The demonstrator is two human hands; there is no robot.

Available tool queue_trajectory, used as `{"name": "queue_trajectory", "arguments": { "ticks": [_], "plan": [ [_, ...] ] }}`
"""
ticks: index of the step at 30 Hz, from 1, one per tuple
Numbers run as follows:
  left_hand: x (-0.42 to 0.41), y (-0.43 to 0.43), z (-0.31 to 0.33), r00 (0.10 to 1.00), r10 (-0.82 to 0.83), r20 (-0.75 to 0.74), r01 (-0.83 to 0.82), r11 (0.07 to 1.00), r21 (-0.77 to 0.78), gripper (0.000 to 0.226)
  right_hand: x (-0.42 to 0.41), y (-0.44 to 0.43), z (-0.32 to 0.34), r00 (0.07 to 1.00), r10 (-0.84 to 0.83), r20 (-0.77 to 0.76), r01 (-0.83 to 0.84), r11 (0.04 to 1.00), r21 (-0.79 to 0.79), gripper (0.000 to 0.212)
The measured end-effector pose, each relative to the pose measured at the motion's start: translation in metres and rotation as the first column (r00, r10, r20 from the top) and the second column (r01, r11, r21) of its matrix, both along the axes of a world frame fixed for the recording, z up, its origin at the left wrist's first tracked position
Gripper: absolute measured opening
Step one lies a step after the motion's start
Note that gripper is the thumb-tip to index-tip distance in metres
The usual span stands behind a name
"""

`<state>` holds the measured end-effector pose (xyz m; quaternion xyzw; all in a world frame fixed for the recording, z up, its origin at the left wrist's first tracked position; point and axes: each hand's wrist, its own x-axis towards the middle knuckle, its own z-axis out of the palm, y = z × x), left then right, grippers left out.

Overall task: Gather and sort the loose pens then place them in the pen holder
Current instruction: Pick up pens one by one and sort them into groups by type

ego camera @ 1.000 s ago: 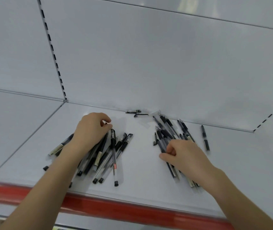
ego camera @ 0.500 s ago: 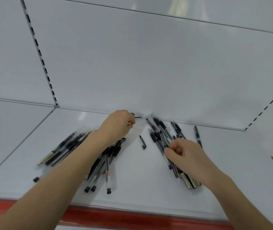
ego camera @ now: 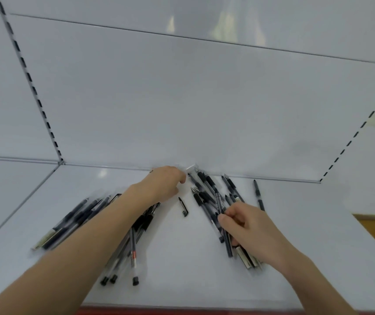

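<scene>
left hand [ego camera: 163, 185] now off the left pile [ego camera: 72, 221] at the shelf's [ego camera: 182, 258] far edge, grip i cannot tell; right hand [ego camera: 248, 226] pinches right-pile pens [ego camera: 206, 181]: i'm still gathering.

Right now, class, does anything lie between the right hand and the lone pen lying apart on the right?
Nothing visible does: only bare shelf separates the right hand from the lone pen, though that hand is pinching pens in the pile.
</scene>
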<state>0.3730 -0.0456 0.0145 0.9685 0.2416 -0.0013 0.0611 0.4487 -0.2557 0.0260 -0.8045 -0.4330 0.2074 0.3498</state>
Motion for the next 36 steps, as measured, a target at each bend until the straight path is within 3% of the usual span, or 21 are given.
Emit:
{"name": "queue_trajectory", "arguments": {
  "ticks": [3, 5, 7, 9, 11, 12, 14, 16, 21, 27, 30, 36],
  "plan": [
    [-0.010, -0.003, 0.003, 0.999, 0.001, 0.041, 0.004, 0.994, -0.110, 0.039, -0.004, 0.005, 0.005, 0.999, 0.010, -0.036, -0.008, 0.999, 0.053, 0.015],
    [-0.019, -0.007, 0.008, 0.982, 0.048, 0.184, -0.001, 0.970, -0.244, 0.038, -0.007, 0.009, 0.011, 0.999, 0.023, -0.044, -0.018, 0.995, 0.100, 0.015],
    [-0.028, -0.014, 0.017, 0.902, 0.207, 0.380, 0.010, 0.867, -0.497, 0.030, -0.012, 0.012, 0.017, 0.995, 0.042, -0.086, -0.027, 0.986, 0.165, 0.015],
    [-0.039, -0.024, 0.031, 0.765, 0.441, 0.470, 0.166, 0.569, -0.805, 0.020, -0.016, 0.015, 0.022, 0.989, 0.066, -0.130, -0.035, 0.973, 0.226, 0.015],
    [-0.047, -0.033, 0.042, 0.659, 0.625, 0.419, 0.370, 0.216, -0.904, 0.015, -0.021, 0.017, 0.027, 0.985, 0.093, -0.142, -0.051, 0.960, 0.277, 0.016],
    [-0.051, -0.036, 0.047, 0.622, 0.683, 0.383, 0.437, 0.103, -0.893, 0.014, -0.024, 0.017, 0.030, 0.986, 0.107, -0.130, -0.065, 0.953, 0.296, 0.016],
    [-0.056, -0.041, 0.052, 0.569, 0.751, 0.335, 0.515, -0.008, -0.857, 0.011, -0.031, 0.017, 0.036, 0.987, 0.137, -0.089, -0.101, 0.938, 0.331, 0.017],
    [-0.059, -0.045, 0.054, 0.528, 0.788, 0.317, 0.543, -0.027, -0.839, 0.011, -0.037, 0.016, 0.041, 0.983, 0.172, -0.062, -0.141, 0.927, 0.346, 0.017],
    [-0.062, -0.052, 0.053, 0.484, 0.798, 0.360, 0.572, 0.024, -0.820, 0.025, -0.044, 0.014, 0.045, 0.979, 0.198, -0.048, -0.172, 0.931, 0.323, 0.017],
    [-0.059, -0.057, 0.050, 0.492, 0.778, 0.391, 0.572, 0.050, -0.819, 0.024, -0.043, 0.012, 0.041, 0.983, 0.177, -0.055, -0.152, 0.939, 0.309, 0.016],
    [-0.060, -0.058, 0.047, 0.499, 0.767, 0.403, 0.549, 0.081, -0.832, 0.013, -0.041, 0.010, 0.042, 0.988, 0.141, -0.058, -0.111, 0.924, 0.366, 0.017],
    [-0.063, -0.059, 0.045, 0.521, 0.689, 0.504, 0.548, 0.183, -0.816, 0.023, -0.031, 0.013, 0.048, 0.994, 0.102, -0.043, -0.077, 0.914, 0.398, 0.019]
  ]
}}
